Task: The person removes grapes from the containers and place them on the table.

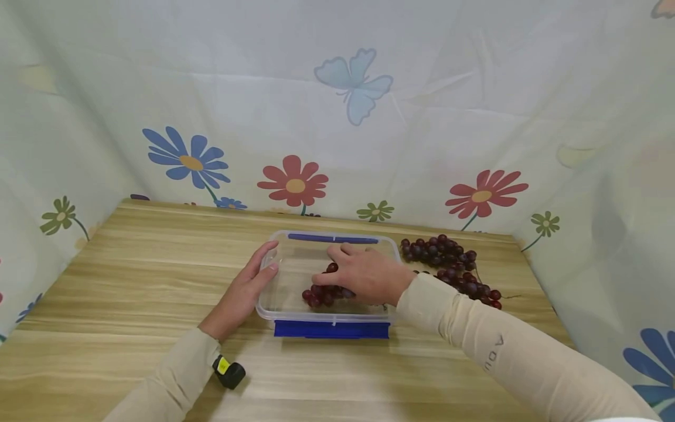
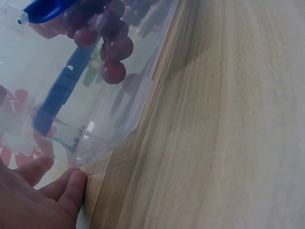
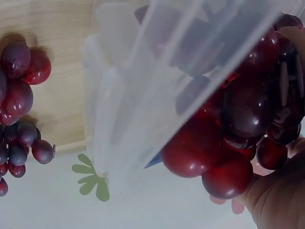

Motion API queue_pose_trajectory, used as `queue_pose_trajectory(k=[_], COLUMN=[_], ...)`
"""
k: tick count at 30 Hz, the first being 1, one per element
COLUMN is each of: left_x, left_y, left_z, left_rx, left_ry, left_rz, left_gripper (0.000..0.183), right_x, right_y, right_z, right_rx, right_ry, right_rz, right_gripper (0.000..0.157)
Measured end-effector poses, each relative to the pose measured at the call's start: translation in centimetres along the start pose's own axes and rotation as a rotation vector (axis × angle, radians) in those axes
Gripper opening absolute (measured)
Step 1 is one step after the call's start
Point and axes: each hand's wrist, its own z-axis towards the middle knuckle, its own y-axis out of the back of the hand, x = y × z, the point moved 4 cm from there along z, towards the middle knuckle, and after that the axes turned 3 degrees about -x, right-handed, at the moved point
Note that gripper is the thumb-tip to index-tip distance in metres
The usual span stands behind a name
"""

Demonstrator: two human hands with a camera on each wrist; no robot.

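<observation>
My right hand [image 1: 369,275] reaches into a clear plastic food container [image 1: 327,317] with blue clips and holds a bunch of dark red grapes [image 1: 316,298]. In the right wrist view, the grapes [image 3: 193,148] hang close behind my fingers, partly behind the container's wall. The left hand [image 1: 244,293] rests at the container's left side with fingers fairly straight, fingertips at the rim. From the left wrist, its fingers [image 2: 74,188] show against the outside of a corner, and the grapes [image 2: 116,50] appear through the clear wall.
More bunches of grapes [image 1: 437,251] lie on the wooden table [image 1: 158,264] right of the container, partly behind my right forearm. A flowered curtain [image 1: 237,105] encloses the table at the back and sides. A black device [image 1: 229,375] sits on my left wrist.
</observation>
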Motion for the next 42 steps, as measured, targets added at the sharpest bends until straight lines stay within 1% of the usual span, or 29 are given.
queue_pose_trajectory(k=[6,10,16,22,26,33,38,42], left_x=[-0.1,-0.2,-0.2,-0.3,-0.3,-0.3,-0.3,-0.4], left_y=[0.1,0.1,0.2,0.1,0.0,0.0,0.0,0.0], left_z=[-0.1,-0.1,-0.1,-0.1,-0.1,-0.1,-0.2,-0.2], left_rx=[-0.001,0.001,0.003,0.002,0.003,0.002,0.001,-0.001], left_ry=[0.018,0.031,0.037,0.037,0.028,0.027,0.028,0.037], left_rz=[0.007,0.01,0.01,0.01,0.004,0.004,0.008,0.005], left_gripper=[0.053,0.054,0.054,0.053,0.054,0.053,0.054,0.054], right_x=[-0.1,-0.1,0.2,0.3,0.2,-0.1,-0.6,-1.1], right_y=[0.2,0.2,0.3,0.3,0.4,0.8,1.4,2.3], right_z=[-0.2,-0.3,-0.4,-0.6,-0.7,-0.9,-1.2,-1.7], right_rx=[0.013,0.008,-0.011,-0.025,-0.01,0.043,0.047,0.037], right_ry=[0.005,0.009,0.022,0.025,0.02,-0.002,-0.012,-0.022], right_rz=[0.006,-0.014,-0.099,-0.144,-0.141,-0.136,-0.121,-0.087], right_gripper=[0.053,0.05,0.043,0.043,0.043,0.048,0.047,0.048])
